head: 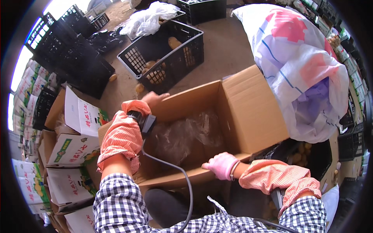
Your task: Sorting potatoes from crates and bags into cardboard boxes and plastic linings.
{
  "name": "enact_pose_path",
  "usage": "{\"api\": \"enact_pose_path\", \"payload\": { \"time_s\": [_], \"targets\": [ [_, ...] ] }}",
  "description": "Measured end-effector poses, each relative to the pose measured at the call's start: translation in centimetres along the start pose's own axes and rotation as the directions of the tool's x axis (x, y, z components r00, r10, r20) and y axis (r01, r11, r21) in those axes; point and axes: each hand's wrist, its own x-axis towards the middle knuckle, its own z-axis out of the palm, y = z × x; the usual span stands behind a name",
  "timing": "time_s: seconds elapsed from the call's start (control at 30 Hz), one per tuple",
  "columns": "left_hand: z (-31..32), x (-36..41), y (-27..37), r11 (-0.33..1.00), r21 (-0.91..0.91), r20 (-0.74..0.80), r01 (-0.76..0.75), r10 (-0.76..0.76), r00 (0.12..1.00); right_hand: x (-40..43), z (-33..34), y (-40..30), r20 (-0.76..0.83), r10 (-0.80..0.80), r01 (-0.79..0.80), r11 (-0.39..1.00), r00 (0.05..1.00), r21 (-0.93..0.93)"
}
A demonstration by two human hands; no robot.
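Note:
An open cardboard box (250, 107) lies before me, its flaps spread outward and its inside brown. A crumpled clear plastic bag (180, 137) rests in it. My right hand (223, 166), in a pink glove, grips the near rim with the fingers curled over the edge. At the far left rim is my left hand (154, 99), apparently ungloved and touching the cardboard. Its fingers are partly hidden, so I cannot tell whether they grip. A dark device (144, 122) with a cable is strapped to my left wrist, over an orange checked sleeve cover (121, 139).
Beyond the box stands a black plastic crate (174, 72) holding some potatoes (174, 43). A large white woven sack (294, 67) bulges at the right, above a dark container of potatoes (300, 153). Printed potato cartons (75, 151) are stacked at left, near black crates (72, 58).

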Motion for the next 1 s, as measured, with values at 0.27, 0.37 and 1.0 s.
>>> {"api": "enact_pose_path", "payload": {
  "time_s": [0.27,0.37,1.0],
  "targets": [
    [15.7,-4.3,4.5,0.853,0.449,-0.510,-0.266,0.489,0.708,0.1,-0.6,-0.1,0.134,0.040,-0.032,0.998,0.990,-0.061],
    [18.0,-2.5,-0.3,0.951,0.270,-0.556,0.149,0.028,0.831,-0.2,-0.6,0.1,0.071,0.026,-0.022,0.998,0.997,-0.057],
    [-5.0,-19.6,16.2,0.911,-0.005,-0.417,-0.412,0.373,0.829,-1.3,-5.7,-1.4,-0.964,0.200,0.112,0.969,0.176,0.222]
  ]
}}
